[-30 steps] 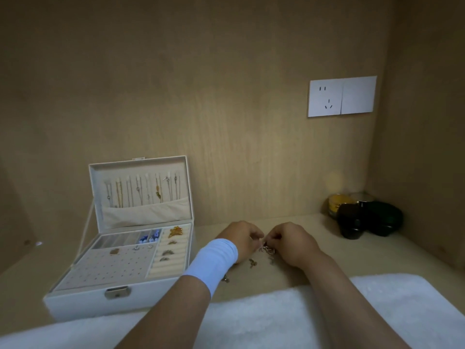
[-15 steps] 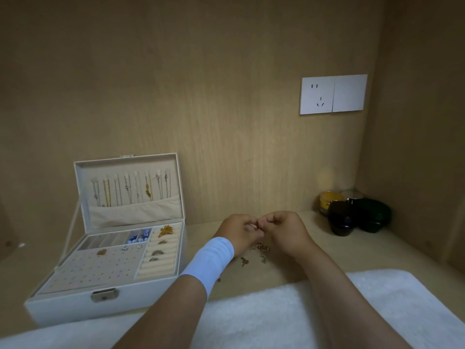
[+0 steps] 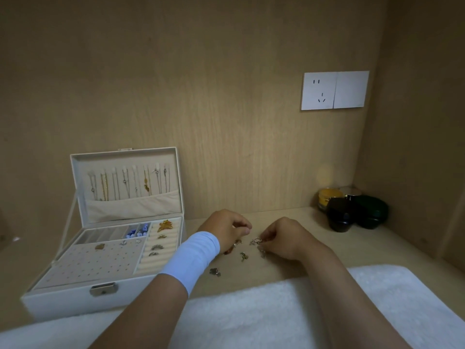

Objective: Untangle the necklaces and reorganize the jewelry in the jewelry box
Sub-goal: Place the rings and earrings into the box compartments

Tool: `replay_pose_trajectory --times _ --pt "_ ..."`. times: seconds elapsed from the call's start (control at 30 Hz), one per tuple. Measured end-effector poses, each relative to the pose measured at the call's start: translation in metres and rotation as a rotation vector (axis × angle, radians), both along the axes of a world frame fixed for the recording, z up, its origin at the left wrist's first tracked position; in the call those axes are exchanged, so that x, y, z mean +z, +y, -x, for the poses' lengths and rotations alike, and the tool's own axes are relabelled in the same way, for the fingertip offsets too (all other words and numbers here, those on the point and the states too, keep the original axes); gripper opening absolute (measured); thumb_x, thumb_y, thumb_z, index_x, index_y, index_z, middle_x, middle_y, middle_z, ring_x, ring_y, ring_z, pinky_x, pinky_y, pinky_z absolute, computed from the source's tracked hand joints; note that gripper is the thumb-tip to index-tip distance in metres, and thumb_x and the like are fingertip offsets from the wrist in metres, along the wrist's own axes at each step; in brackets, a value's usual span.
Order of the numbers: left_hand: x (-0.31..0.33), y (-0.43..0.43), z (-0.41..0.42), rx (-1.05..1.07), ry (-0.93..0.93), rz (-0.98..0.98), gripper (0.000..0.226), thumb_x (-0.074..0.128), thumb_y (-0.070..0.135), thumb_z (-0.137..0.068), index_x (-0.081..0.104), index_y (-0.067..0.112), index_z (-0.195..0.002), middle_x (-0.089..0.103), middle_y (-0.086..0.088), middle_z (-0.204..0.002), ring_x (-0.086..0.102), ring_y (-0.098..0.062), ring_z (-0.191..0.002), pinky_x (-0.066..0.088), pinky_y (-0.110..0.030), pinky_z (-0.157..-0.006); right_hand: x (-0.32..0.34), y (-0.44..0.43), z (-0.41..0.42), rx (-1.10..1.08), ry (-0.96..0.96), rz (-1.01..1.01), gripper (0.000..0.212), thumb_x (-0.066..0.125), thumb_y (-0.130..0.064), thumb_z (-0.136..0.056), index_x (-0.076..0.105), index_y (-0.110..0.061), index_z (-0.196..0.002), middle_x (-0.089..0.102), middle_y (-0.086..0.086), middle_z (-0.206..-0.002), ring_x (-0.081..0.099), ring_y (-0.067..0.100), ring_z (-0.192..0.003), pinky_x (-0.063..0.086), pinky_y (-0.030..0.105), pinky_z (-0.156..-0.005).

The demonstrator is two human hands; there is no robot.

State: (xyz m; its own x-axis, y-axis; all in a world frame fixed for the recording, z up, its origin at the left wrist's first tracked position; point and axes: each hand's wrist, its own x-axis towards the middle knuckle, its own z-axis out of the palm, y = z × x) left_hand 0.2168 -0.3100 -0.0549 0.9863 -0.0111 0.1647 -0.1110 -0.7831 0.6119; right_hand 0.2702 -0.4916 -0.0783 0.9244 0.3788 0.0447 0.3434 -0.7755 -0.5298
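White leatherette well left of both hands: jewelry box (image 3: 100, 295), lid up, necklaces (image 3: 128, 182) hung straight in a row inside that lid, rings and a brooch or two in the tray below. Looks largely sorted on that side.

Next rightward, left hand (image 3: 226, 230), white wristband (image 3: 193, 255) behind it. Half a second ago pressed against the other hand and lifted off the wood shelf (image 3: 276, 270); now drawn apart from it and dropped low. Fingers curled, thumb close to forefinger; pinching something or not, cannot tell. Just beneath that hand, an amber-toned piece (image 3: 228, 251), half hidden. Nearer the wrist, on the body side, a dark metal bit (image 3: 215, 272). In the gap between the two hands, a loose charm (image 3: 243, 256), touching neither.

Right of that gap, right hand (image 3: 281, 238), fingertips curled onto a silver piece (image 3: 256, 240) and pinching it, low against the shelf. Fine chain, if any, too thin to make out.

Judging by the split: probably a knot or link just parted, with one item freed and kept on the right side. Plenty left to do, though, with several small pieces loose around the hands and none of them in the box yet.

Far right of the right hand, dark jars (image 3: 352, 210) in the corner, well apart from the work.
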Motion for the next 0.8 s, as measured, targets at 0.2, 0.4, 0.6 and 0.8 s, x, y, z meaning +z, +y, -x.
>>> replay_pose_trajectory --times 0.2,0.4,0.6,0.8 --pt "-0.004 0.000 0.002 -0.016 0.018 -0.075 0.015 0.068 0.027 -0.087 0.074 0.028 -0.101 0.064 0.011 -0.093 0.056 -0.002 -0.074 0.045 -0.021 -0.082 0.003 0.002 0.006 -0.010 -0.025 -0.043 0.011 0.084 -0.029 -0.075 0.073 -0.025 -0.073 0.064 -0.014 -0.073 0.060 0.002 -0.074 0.045 0.019 -0.066" --pt "0.013 0.020 0.016 0.038 -0.081 -0.002 0.008 0.069 0.025 -0.085 0.069 0.032 -0.087 0.066 0.015 -0.080 0.063 -0.007 -0.082 0.047 -0.019 -0.079 0.013 0.017 0.020 0.028 -0.010 -0.289 0.007 0.076 -0.012 -0.083 0.073 -0.015 -0.077 0.070 -0.008 -0.065 0.061 0.000 -0.057 0.044 0.011 -0.054" --pt "0.029 0.064 0.055 0.084 -0.176 0.088 0.005 0.070 0.028 -0.085 0.068 0.033 -0.084 0.066 0.015 -0.079 0.060 -0.001 -0.077 0.045 -0.020 -0.076 0.039 0.062 0.052 0.167 0.072 -0.594 0.015 0.071 -0.002 -0.086 0.073 -0.017 -0.083 0.069 0.003 -0.068 0.061 0.012 -0.056 0.048 0.024 -0.051" --pt "0.039 0.116 0.102 0.150 -0.152 0.550 0.002 0.069 0.009 -0.087 0.067 0.010 -0.088 0.071 -0.006 -0.075 0.062 -0.013 -0.059 0.051 -0.028 -0.055 0.074 0.129 0.081 0.350 0.198 -0.729 0.017 0.068 0.007 -0.086 0.071 -0.006 -0.096 0.072 0.007 -0.072 0.069 0.016 -0.065 0.054 0.027 -0.049"
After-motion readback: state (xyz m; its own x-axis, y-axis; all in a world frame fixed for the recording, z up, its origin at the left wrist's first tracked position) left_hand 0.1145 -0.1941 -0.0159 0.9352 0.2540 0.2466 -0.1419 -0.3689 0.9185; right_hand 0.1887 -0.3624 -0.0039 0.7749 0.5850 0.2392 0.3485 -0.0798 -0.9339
